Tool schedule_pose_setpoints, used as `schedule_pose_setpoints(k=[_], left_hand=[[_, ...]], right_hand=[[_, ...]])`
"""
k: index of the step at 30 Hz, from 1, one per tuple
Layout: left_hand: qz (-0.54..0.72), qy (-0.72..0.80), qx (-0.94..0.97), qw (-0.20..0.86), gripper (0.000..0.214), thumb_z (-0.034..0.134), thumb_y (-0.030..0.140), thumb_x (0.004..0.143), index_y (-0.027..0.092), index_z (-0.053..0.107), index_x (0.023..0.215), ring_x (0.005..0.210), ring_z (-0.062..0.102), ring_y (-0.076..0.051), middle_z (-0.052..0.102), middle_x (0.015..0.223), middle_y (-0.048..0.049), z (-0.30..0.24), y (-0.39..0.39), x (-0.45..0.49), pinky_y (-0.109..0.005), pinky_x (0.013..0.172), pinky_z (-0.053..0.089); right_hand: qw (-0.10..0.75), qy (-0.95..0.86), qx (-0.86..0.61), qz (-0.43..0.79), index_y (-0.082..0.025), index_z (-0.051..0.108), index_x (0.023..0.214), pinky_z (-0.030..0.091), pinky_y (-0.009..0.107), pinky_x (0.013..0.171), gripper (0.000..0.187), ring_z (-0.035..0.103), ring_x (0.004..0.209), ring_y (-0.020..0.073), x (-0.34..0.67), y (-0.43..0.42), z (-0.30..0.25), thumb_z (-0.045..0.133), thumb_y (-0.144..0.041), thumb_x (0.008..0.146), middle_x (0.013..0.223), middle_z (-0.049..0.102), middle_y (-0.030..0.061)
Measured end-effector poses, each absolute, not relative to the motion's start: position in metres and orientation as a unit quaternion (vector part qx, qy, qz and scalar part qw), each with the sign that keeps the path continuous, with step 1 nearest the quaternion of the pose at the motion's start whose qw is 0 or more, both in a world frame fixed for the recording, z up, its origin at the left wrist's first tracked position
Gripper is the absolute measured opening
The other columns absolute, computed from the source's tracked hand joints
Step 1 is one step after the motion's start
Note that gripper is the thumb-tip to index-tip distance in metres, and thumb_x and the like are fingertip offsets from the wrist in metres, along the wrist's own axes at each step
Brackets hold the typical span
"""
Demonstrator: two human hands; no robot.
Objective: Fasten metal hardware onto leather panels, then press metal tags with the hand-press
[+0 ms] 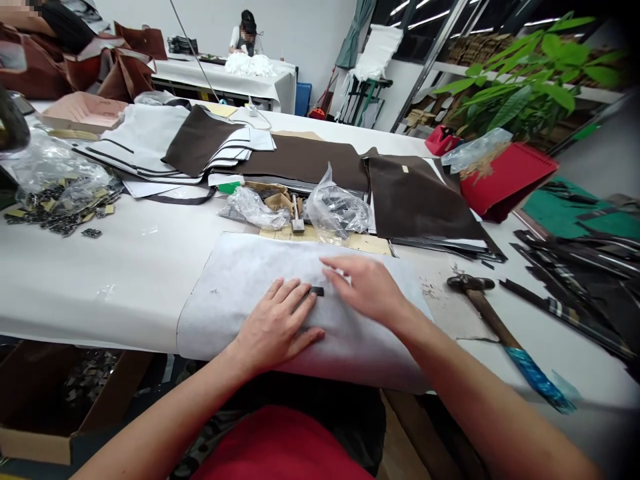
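A pale grey fabric sheet [240, 280] lies on the white table [100, 273] in front of me, hanging a little over the near edge. My left hand [277, 323] lies flat on it with fingers stretched out. My right hand [367, 287] also rests flat on the sheet, fingers extended toward the left. Between the two hands sits a small dark rectangular piece [317, 291], touched by my left fingertips.
A hammer [493, 317] with a blue-wrapped handle lies to the right. Plastic bags [335, 210] of small parts and brown fabric panels [417, 197] sit behind the sheet. Dark metal pieces [60, 217] are at left, dark straps [575, 280] at right. A cardboard box [40, 427] stands below.
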State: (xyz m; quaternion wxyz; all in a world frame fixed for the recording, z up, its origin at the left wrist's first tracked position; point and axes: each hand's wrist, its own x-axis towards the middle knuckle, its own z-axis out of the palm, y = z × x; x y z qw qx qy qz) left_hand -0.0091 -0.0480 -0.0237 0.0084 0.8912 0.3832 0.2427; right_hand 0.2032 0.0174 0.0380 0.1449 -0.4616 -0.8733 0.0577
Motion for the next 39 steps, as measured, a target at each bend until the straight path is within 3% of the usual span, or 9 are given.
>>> schedule_pose_setpoints(k=[7, 10, 13, 17, 21, 28, 32, 37, 39], left_hand=[[0.249, 0.383, 0.889, 0.005, 0.058, 0.054, 0.051, 0.1, 0.008, 0.06, 0.138, 0.137, 0.052, -0.036, 0.059, 0.145, -0.019, -0.025, -0.048, -0.01, -0.056, 0.119, 0.04], [0.248, 0.38, 0.891, 0.012, 0.057, 0.054, 0.052, 0.1, 0.009, 0.06, 0.138, 0.137, 0.052, -0.036, 0.059, 0.145, -0.0183, -0.026, -0.048, -0.011, -0.056, 0.119, 0.04], [0.247, 0.378, 0.892, 0.016, 0.057, 0.053, 0.052, 0.1, 0.01, 0.06, 0.138, 0.137, 0.052, -0.035, 0.059, 0.145, -0.018, -0.025, -0.047, -0.012, -0.056, 0.119, 0.04], [0.238, 0.384, 0.892, 0.018, 0.059, 0.052, 0.053, 0.101, 0.01, 0.058, 0.141, 0.138, 0.051, -0.035, 0.058, 0.146, -0.018, -0.024, -0.046, -0.012, -0.056, 0.121, 0.039], [0.231, 0.38, 0.895, 0.023, 0.057, 0.052, 0.052, 0.101, 0.01, 0.059, 0.14, 0.14, 0.05, -0.035, 0.058, 0.147, -0.0176, -0.024, -0.047, -0.012, -0.056, 0.122, 0.037], [0.24, 0.384, 0.891, 0.034, 0.059, 0.056, 0.052, 0.099, 0.013, 0.056, 0.144, 0.14, 0.05, -0.035, 0.058, 0.147, -0.0171, -0.024, -0.046, -0.012, -0.056, 0.122, 0.037], [0.217, 0.388, 0.896, 0.024, 0.064, 0.053, 0.057, 0.099, 0.01, 0.056, 0.143, 0.139, 0.05, -0.036, 0.058, 0.145, -0.0183, -0.021, -0.045, -0.009, -0.057, 0.121, 0.037], [0.203, 0.388, 0.899, 0.027, 0.06, 0.052, 0.057, 0.1, 0.014, 0.058, 0.142, 0.137, 0.051, -0.036, 0.06, 0.143, -0.0168, -0.017, -0.044, -0.008, -0.057, 0.119, 0.038], [0.203, 0.386, 0.899, 0.031, 0.061, 0.053, 0.056, 0.1, 0.013, 0.058, 0.142, 0.137, 0.051, -0.036, 0.059, 0.143, -0.0169, -0.018, -0.044, -0.009, -0.057, 0.12, 0.038]], right_hand=[[0.126, -0.788, -0.6, 0.054, -0.012, 0.069, 0.119, 0.051, 0.047, 0.098, 0.042, 0.066, 0.112, 0.0363, 0.129, 0.123, 0.027, 0.064, -0.047, 0.095, 0.119, 0.071, 0.0203], [0.227, -0.714, -0.611, 0.256, -0.012, 0.071, 0.104, 0.053, 0.041, 0.096, 0.026, 0.067, 0.111, 0.0313, 0.13, 0.137, 0.023, 0.062, -0.035, 0.097, 0.113, 0.072, 0.0171], [0.324, -0.6, -0.547, 0.486, -0.015, 0.069, 0.101, 0.058, 0.031, 0.084, 0.029, 0.07, 0.099, 0.0211, 0.153, 0.123, 0.035, 0.051, -0.038, 0.101, 0.106, 0.073, 0.0102], [0.434, -0.482, -0.402, 0.647, -0.023, 0.071, 0.113, 0.058, 0.025, 0.076, 0.033, 0.068, 0.087, 0.0131, 0.188, 0.065, 0.046, 0.074, -0.043, 0.087, 0.103, 0.071, 0.0022], [0.388, -0.537, -0.467, 0.586, -0.019, 0.078, 0.102, 0.054, 0.026, 0.065, 0.033, 0.061, 0.069, 0.012, 0.208, 0.009, 0.029, 0.081, -0.046, 0.082, 0.091, 0.073, 0.0023], [0.366, -0.744, -0.5, 0.251, -0.022, 0.076, 0.115, 0.052, 0.038, 0.103, 0.022, 0.068, 0.112, 0.0218, 0.204, -0.022, 0.001, 0.064, -0.024, 0.097, 0.117, 0.075, 0.0051], [0.373, -0.743, -0.503, 0.235, -0.022, 0.076, 0.114, 0.054, 0.037, 0.101, 0.021, 0.069, 0.111, 0.0216, 0.203, -0.023, -0.002, 0.064, -0.024, 0.097, 0.114, 0.076, 0.0048], [0.419, -0.648, -0.561, 0.301, -0.02, 0.074, 0.118, 0.062, 0.033, 0.075, 0.028, 0.073, 0.086, 0.0189, 0.208, -0.021, -0.006, 0.064, -0.037, 0.099, 0.112, 0.074, 0.0055], [0.411, -0.68, -0.546, 0.266, -0.02, 0.074, 0.118, 0.061, 0.034, 0.083, 0.025, 0.072, 0.095, 0.0202, 0.207, -0.02, -0.005, 0.063, -0.033, 0.099, 0.114, 0.074, 0.0053]])
